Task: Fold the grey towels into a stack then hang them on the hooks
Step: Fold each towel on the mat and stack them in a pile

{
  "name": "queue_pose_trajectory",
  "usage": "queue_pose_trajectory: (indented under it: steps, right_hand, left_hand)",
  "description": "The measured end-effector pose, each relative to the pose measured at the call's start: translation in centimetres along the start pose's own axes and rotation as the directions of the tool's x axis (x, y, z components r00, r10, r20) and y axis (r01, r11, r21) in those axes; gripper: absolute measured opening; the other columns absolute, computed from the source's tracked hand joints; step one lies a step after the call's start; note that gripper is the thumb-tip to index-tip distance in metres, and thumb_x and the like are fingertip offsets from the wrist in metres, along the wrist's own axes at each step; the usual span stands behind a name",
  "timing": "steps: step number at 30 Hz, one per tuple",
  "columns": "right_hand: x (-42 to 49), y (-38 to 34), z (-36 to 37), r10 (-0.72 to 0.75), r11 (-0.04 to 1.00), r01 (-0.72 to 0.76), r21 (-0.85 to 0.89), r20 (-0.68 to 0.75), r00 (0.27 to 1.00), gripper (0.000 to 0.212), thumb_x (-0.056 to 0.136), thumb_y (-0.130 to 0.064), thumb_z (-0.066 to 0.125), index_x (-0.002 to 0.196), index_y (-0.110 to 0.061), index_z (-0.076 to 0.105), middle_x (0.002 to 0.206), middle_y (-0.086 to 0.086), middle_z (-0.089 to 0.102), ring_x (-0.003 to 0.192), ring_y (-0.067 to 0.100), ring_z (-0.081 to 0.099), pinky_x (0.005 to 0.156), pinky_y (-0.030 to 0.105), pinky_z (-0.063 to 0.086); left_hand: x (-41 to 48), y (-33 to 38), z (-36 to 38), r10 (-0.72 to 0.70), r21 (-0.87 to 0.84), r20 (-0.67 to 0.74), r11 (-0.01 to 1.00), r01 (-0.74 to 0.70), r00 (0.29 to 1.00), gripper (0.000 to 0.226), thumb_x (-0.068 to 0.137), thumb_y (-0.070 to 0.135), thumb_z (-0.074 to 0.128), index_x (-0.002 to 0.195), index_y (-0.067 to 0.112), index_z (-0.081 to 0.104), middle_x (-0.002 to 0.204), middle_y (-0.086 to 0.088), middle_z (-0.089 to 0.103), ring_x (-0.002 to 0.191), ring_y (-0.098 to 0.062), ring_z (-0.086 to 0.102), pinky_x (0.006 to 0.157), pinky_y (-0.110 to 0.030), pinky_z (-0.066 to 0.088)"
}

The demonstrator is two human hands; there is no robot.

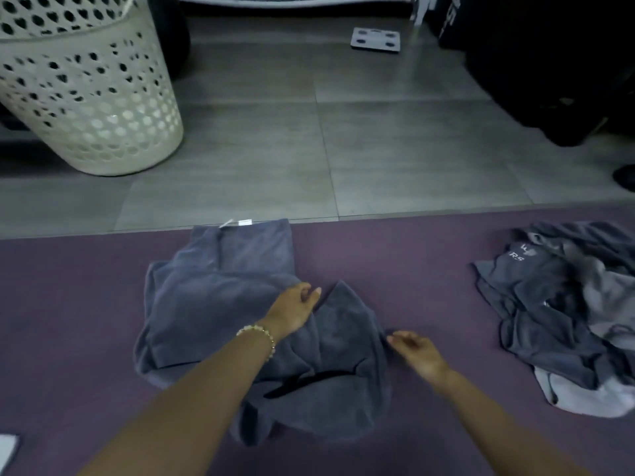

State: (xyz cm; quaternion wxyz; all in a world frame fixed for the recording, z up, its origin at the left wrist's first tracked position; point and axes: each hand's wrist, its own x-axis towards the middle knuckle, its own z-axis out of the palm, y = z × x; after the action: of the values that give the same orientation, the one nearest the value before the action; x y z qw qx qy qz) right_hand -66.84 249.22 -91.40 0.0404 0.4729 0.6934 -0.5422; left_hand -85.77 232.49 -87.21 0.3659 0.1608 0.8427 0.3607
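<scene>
Left hand (294, 309) lay on the towel (220, 304), fingers loosely bent, no cloth plainly caught in them: a released hand, pressing lightly if at all. Right hand (416, 352) had its fingertips (391, 338) at the towel's right edge, but the blur was too heavy to tell whether it pinched the cloth or only touched it.

And the towel itself sat mid-mat (412, 255), its tagged end right up at the mat's far edge, the near half bunched and creased. A heap of grey cloth (563, 304) waited near the mat's right edge; a basket (86, 97) stood on the floor beyond the far left corner. No hooks in view.

By my reading, the fold was still being set up, and here was the danger: draw that right edge across with the left hand resting so lightly and the whole towel could slide instead of folding. Fold over those creases and the lumps get locked in, which makes a crooked, tippy stack. A hard tug away could also push the tagged end onto the floor.
</scene>
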Motion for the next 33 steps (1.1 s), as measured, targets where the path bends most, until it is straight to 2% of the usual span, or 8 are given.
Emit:
queue_pose_trajectory:
  steps: [5, 9, 12, 16, 19, 22, 28, 33]
  right_hand:
    - [2.0, 1.8, 1.0, 0.098, 0.974, -0.104, 0.201, 0.037, 0.994, 0.019, 0.096, -0.021, 0.053, 0.095, -0.009, 0.067, 0.081, 0.007, 0.065, 0.072, 0.018, 0.059, 0.056, 0.017, 0.048]
    - [3.1, 2.0, 1.2, 0.052, 0.978, -0.06, 0.198, 0.043, 0.998, 0.016, 0.091, -0.025, 0.062, 0.087, -0.01, 0.067, 0.077, 0.004, 0.063, 0.071, 0.013, 0.055, 0.058, 0.015, 0.046]
    - [2.7, 1.4, 1.2, 0.059, 0.975, -0.086, 0.204, 0.136, 0.989, 0.026, 0.086, -0.03, 0.068, 0.099, -0.007, 0.067, 0.084, -0.001, 0.066, 0.073, 0.007, 0.058, 0.057, 0.007, 0.044]
    - [1.5, 0.3, 1.0, 0.074, 0.947, -0.178, 0.267, 0.357, 0.931, 0.031, 0.081, -0.028, 0.073, 0.105, -0.008, 0.069, 0.1, 0.005, 0.074, 0.093, 0.016, 0.07, 0.077, 0.021, 0.056]
    - [0.7, 0.1, 0.5, 0.025, 0.896, -0.227, 0.382, 0.467, 0.884, 0.035, 0.079, -0.02, 0.074, 0.11, -0.005, 0.068, 0.108, 0.01, 0.072, 0.103, 0.023, 0.067, 0.095, 0.036, 0.051]
    - [-0.3, 0.2, -1.1, -0.067, 0.809, -0.244, 0.534, 0.496, 0.866, 0.039, 0.079, -0.01, 0.071, 0.117, -0.001, 0.063, 0.117, 0.014, 0.067, 0.111, 0.026, 0.063, 0.095, 0.033, 0.05]
    - [-2.9, -0.8, -7.0, -0.038, 0.949, -0.159, 0.273, 0.598, 0.8, 0.047, 0.069, -0.028, 0.079, 0.112, -0.015, 0.067, 0.115, -0.001, 0.069, 0.11, 0.011, 0.063, 0.094, 0.022, 0.047]
    - [-3.5, -0.5, -14.2, -0.085, 0.814, -0.216, 0.539, 0.48, 0.873, 0.022, 0.064, -0.01, 0.082, 0.085, -0.005, 0.077, 0.096, 0.01, 0.074, 0.085, 0.016, 0.071, 0.069, 0.022, 0.056]
  left_hand:
    - [4.1, -0.3, 4.5, -0.03, 0.034, 0.039, 0.999, 0.028, 0.999, 0.059, 0.098, 0.037, 0.044, 0.144, 0.001, 0.031, 0.146, -0.01, 0.038, 0.133, -0.027, 0.041, 0.109, -0.029, 0.03]
    - [6.9, -0.9, 6.3, -0.037, -0.009, 0.01, 0.999, 0.037, 0.999, 0.053, 0.088, 0.057, 0.049, 0.114, 0.011, 0.057, 0.116, -0.009, 0.055, 0.093, -0.032, 0.061, 0.071, -0.034, 0.057]
    - [7.3, -0.2, 6.9, -0.115, -0.023, 0.051, 0.993, 0.116, 0.992, 0.036, 0.091, 0.053, 0.048, 0.081, 0.019, 0.046, 0.076, -0.001, 0.046, 0.062, -0.014, 0.05, 0.042, -0.018, 0.045]
    - [6.7, 0.5, 7.1, -0.139, 0.039, 0.17, 0.99, 0.135, 0.976, 0.056, 0.09, 0.06, 0.044, 0.111, 0.008, 0.054, 0.081, -0.005, 0.059, 0.064, -0.011, 0.051, 0.048, -0.018, 0.044]
    - [6.3, 0.9, 6.9, -0.053, 0.027, 0.193, 0.998, 0.048, 0.98, 0.044, 0.091, 0.053, 0.05, 0.09, 0.01, 0.057, 0.067, -0.001, 0.051, 0.057, -0.01, 0.049, 0.05, -0.02, 0.044]
    - [5.9, 3.0, 6.4, 0.071, -0.184, 0.126, 0.982, -0.047, 0.989, 0.033, 0.093, 0.04, 0.054, 0.075, 0.014, 0.045, 0.061, -0.001, 0.041, 0.045, -0.006, 0.042, 0.044, -0.017, 0.039]
    - [5.0, 12.1, 7.3, 0.301, -0.327, 0.06, 0.907, -0.266, 0.952, 0.027, 0.098, 0.028, 0.048, 0.074, 0.016, 0.048, 0.054, 0.005, 0.05, 0.037, 0.0, 0.046, 0.041, -0.013, 0.04]
    - [7.7, 20.4, 9.8, 0.448, -0.313, -0.075, 0.838, -0.447, 0.891, 0.034, 0.099, 0.027, 0.047, 0.067, 0.017, 0.046, 0.039, 0.01, 0.045, 0.037, -0.001, 0.042, 0.047, -0.016, 0.037]
